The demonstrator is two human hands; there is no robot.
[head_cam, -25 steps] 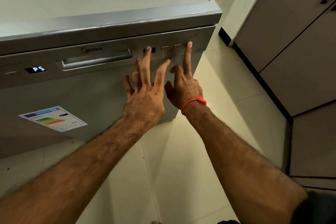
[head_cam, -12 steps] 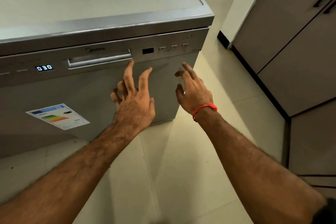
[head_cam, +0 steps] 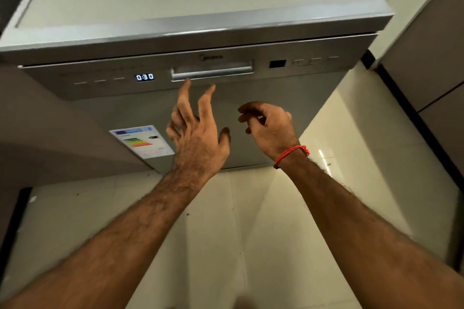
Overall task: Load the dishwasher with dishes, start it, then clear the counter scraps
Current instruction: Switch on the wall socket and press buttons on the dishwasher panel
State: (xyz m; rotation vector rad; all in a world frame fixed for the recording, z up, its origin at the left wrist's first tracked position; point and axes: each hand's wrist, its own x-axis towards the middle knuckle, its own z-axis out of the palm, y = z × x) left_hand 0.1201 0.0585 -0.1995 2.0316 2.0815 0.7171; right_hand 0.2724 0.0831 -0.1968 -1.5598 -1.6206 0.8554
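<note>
A silver freestanding dishwasher (head_cam: 276, 113) stands in front of me with its door closed. Its display (head_cam: 145, 77) reads 0:30, left of the recessed door handle (head_cam: 212, 70). A row of buttons (head_cam: 315, 60) sits on the panel's right end. My left hand (head_cam: 197, 130) hovers before the door with fingers spread, fingertips just below the handle, holding nothing. My right hand (head_cam: 270, 125), with a red thread on its wrist, hangs beside it with fingers loosely curled and empty.
An energy label (head_cam: 140, 140) is stuck on the door's lower left. Grey cabinets (head_cam: 431, 63) with a dark plinth stand to the right. A brown cabinet side (head_cam: 50, 133) is on the left. Pale floor tiles (head_cam: 251, 233) lie below my arms.
My right index finger left the panel's right-hand buttons and both hands drew back from the door. The display changed from P5 to 0:30. My view shifted so the dishwasher sits more centred.
</note>
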